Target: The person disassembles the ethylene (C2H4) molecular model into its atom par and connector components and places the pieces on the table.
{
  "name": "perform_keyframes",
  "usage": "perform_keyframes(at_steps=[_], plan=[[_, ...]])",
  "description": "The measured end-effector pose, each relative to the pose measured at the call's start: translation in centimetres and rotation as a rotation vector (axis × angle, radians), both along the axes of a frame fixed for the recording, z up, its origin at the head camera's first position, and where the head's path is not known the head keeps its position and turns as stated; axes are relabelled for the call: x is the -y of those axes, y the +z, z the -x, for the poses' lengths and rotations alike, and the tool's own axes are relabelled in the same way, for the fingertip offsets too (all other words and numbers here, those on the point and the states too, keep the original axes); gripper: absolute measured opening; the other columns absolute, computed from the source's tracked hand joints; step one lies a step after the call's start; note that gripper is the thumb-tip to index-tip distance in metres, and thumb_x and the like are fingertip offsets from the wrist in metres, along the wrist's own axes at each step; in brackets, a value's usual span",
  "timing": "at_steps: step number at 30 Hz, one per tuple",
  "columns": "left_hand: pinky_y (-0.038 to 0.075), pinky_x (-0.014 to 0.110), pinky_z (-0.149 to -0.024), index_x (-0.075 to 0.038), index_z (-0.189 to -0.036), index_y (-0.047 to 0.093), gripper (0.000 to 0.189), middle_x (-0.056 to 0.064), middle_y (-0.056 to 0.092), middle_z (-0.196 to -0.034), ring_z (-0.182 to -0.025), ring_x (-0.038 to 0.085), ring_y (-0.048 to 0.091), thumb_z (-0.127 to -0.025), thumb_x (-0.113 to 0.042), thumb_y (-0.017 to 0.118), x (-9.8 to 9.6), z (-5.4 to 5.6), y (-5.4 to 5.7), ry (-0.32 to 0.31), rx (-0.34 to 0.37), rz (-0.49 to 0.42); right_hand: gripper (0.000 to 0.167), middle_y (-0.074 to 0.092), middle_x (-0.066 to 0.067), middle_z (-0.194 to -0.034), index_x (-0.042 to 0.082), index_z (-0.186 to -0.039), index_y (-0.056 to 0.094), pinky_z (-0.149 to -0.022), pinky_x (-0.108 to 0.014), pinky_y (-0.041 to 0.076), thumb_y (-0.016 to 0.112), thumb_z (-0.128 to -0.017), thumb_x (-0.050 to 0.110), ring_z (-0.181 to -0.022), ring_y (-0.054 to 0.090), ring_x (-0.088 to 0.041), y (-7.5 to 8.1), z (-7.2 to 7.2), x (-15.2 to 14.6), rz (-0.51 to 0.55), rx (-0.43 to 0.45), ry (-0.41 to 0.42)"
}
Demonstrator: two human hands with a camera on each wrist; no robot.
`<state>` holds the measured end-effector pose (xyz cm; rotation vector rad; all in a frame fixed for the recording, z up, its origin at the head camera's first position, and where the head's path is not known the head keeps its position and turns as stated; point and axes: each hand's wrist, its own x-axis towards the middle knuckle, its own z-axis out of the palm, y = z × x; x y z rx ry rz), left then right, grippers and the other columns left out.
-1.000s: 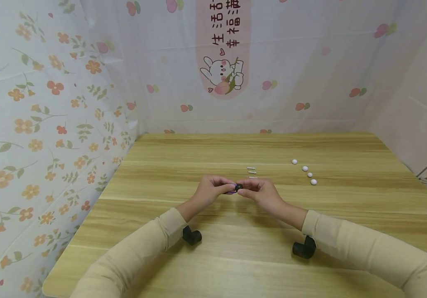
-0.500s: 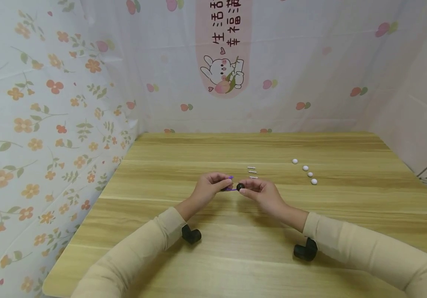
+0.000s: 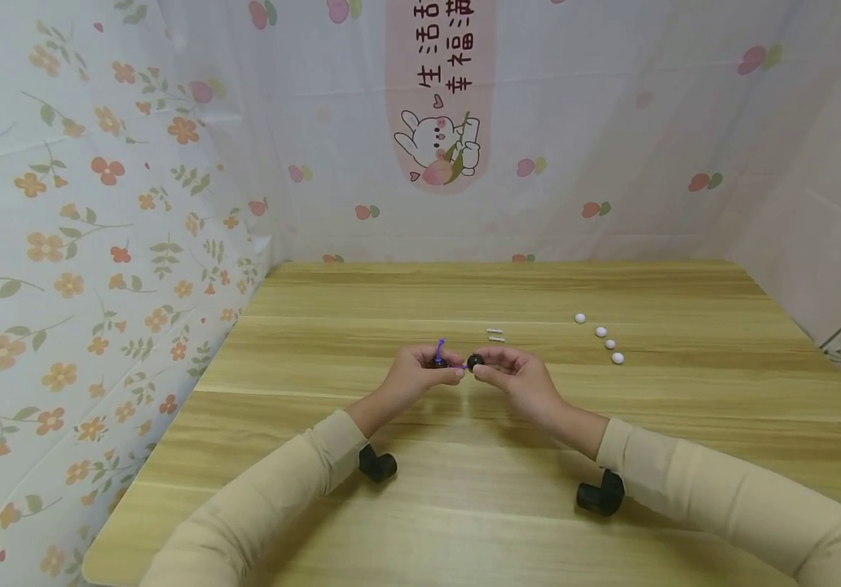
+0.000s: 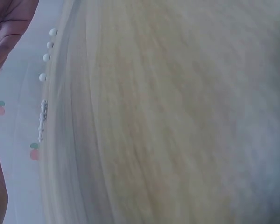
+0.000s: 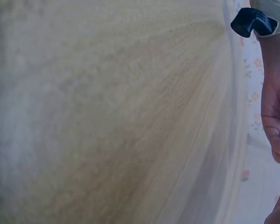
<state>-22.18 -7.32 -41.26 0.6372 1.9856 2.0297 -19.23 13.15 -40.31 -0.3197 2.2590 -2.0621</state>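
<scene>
In the head view my left hand (image 3: 420, 371) holds a black ball (image 3: 439, 364), part of which shows between the fingers. A purple connector stick (image 3: 440, 349) stands up from that ball. My right hand (image 3: 516, 375) pinches a second black ball (image 3: 475, 361) between thumb and fingers. A short bit of purple shows between the left fingertips and this second ball; how it joins them is too small to tell. Both hands are above the table, nearly touching. The wrist views catch only parts of the hands at their edges, with a dark bit at the left fingertips in the right wrist view.
Beyond the right hand two small white pegs (image 3: 496, 339) lie on the wooden table (image 3: 464, 505). Several white balls (image 3: 601, 332) lie farther right. Black wrist devices (image 3: 378, 465) hang under both forearms. Patterned cloths (image 3: 318, 163) stand behind and at the left.
The left hand has turned its piece, so its black ball shows and a purple stick now points up. The right hand rose slightly with its ball, and the nearest white peg is now hidden.
</scene>
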Motion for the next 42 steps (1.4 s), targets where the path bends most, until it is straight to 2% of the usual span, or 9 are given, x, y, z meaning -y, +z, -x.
perform_keyframes(at_steps=[5,12,22,27,30,35,38,42], plan=[[0.056,0.038,-0.079,0.01,-0.095,0.069,0.012,0.014,0.07,-0.096,-0.079,0.018,0.068,-0.086,0.002,0.071,-0.1,0.0,0.1,0.008,-0.004,-0.002,0.033,0.068,-0.016,-0.106,-0.011,-0.119,0.06,-0.084,-0.029,0.053,0.069,-0.089,0.002,-0.095,0.067,-0.016,-0.2,0.0,0.0,0.03,-0.028,0.036],[0.056,0.038,-0.078,0.011,-0.093,0.07,0.013,0.013,0.071,-0.091,-0.077,0.02,0.068,-0.085,0.002,0.073,-0.1,-0.1,0.0,0.033,-0.036,0.022,0.036,0.069,-0.014,-0.108,-0.007,-0.121,0.063,-0.082,-0.027,0.054,0.071,-0.089,0.006,-0.096,0.066,-0.017,-0.1,-0.2,-0.3,-0.058,-0.038,0.051],[0.054,0.033,-0.08,0.01,-0.093,0.07,0.013,0.008,0.071,-0.088,-0.082,0.018,0.067,-0.085,0.001,0.073,-0.1,0.1,0.0,0.033,-0.009,0.073,0.032,0.069,-0.012,-0.11,-0.001,-0.117,0.067,-0.081,-0.028,0.054,0.073,-0.089,0.012,-0.096,0.066,-0.02,-0.1,-0.2,-0.8,-0.118,-0.031,0.07],[0.054,0.033,-0.081,0.012,-0.092,0.069,0.012,0.009,0.072,-0.086,-0.081,0.018,0.067,-0.085,0.003,0.071,-0.2,-0.9,1.7,0.029,-0.013,0.084,0.028,0.069,-0.011,-0.107,0.0,-0.114,0.068,-0.085,-0.039,0.053,0.072,-0.089,0.013,-0.093,0.066,-0.018,-0.2,-0.1,-0.9,-0.123,-0.034,0.067],[0.054,0.033,-0.08,0.013,-0.092,0.069,0.011,0.01,0.072,-0.085,-0.08,0.017,0.068,-0.085,0.005,0.071,-0.3,-1.7,2.7,0.027,-0.03,0.084,0.026,0.069,-0.011,-0.105,0.0,-0.112,0.069,-0.084,-0.037,0.054,0.072,-0.089,0.012,-0.091,0.065,-0.017,-0.3,-0.1,-1.0,-0.119,-0.045,0.068],[0.054,0.031,-0.079,0.012,-0.092,0.07,0.01,0.01,0.072,-0.084,-0.079,0.017,0.067,-0.084,0.005,0.071,-0.5,-1.6,3.0,0.024,-0.032,0.099,0.025,0.069,-0.012,-0.104,-0.001,-0.112,0.069,-0.084,-0.036,0.054,0.071,-0.09,0.011,-0.091,0.065,-0.016,-0.2,-0.2,-1.1,-0.097,-0.05,0.062],[0.054,0.029,-0.076,0.011,-0.092,0.07,0.011,0.008,0.072,-0.083,-0.078,0.016,0.067,-0.084,0.004,0.072,-0.7,-1.1,2.6,0.023,-0.026,0.115,0.025,0.07,-0.013,-0.103,-0.002,-0.111,0.069,-0.085,-0.04,0.053,0.071,-0.09,0.01,-0.09,0.065,-0.016,-0.1,-0.4,-1.1,-0.086,-0.043,0.048],[0.054,0.028,-0.074,0.01,-0.093,0.071,0.012,0.007,0.072,-0.082,-0.078,0.016,0.067,-0.084,0.003,0.073,-0.8,-0.2,1.5,0.017,-0.016,0.119,0.024,0.068,-0.02,-0.105,-0.004,-0.11,0.068,-0.084,-0.036,0.054,0.071,-0.09,0.008,-0.091,0.066,-0.016,0.0,-0.5,-1.2,-0.069,-0.046,0.051]])
